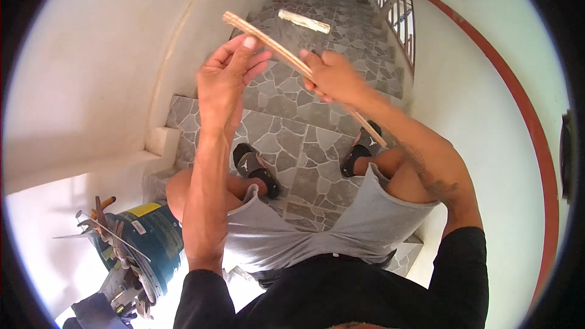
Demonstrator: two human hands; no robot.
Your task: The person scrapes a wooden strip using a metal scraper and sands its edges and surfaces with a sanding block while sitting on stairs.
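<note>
A long, thin wooden strip slants from upper left to lower right in front of me. Near its upper end, my left hand pinches it between thumb and fingers, the other fingers curled loosely. My right hand is closed midway along the strip, blurred by motion. From that hand rises a broad grey blade with a whitish, crusted edge, apparently a putty knife. Its handle is hidden in my fist. Whether the right hand also grips the strip, which passes behind it, I cannot tell.
Stone-patterned steps lie below, with my sandalled feet on them. A dark green bucket stands at left, hand tools hung round its rim. White walls flank both sides; a red-brown band runs along the right one. Railings stand at upper right.
</note>
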